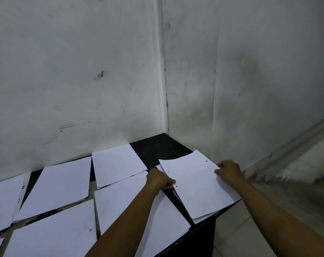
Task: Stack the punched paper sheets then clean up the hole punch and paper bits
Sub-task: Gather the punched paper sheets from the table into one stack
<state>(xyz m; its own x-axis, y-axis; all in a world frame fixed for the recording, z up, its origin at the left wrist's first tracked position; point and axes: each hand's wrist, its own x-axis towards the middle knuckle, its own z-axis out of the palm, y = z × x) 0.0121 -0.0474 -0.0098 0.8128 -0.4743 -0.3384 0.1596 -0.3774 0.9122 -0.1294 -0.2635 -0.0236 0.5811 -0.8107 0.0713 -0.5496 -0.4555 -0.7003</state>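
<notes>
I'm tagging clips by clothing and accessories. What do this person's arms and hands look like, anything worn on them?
Both forearms are bare as far as the picture shows: no sleeves in view. The left hand and the right hand wear no gloves, and no watch, bracelet or ring is visible on either. Nothing marks the arms.

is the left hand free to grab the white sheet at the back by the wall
Probably not yet: the left hand grips the white punched paper stack. Once it lets go, nothing blocks the back white sheet.
</notes>
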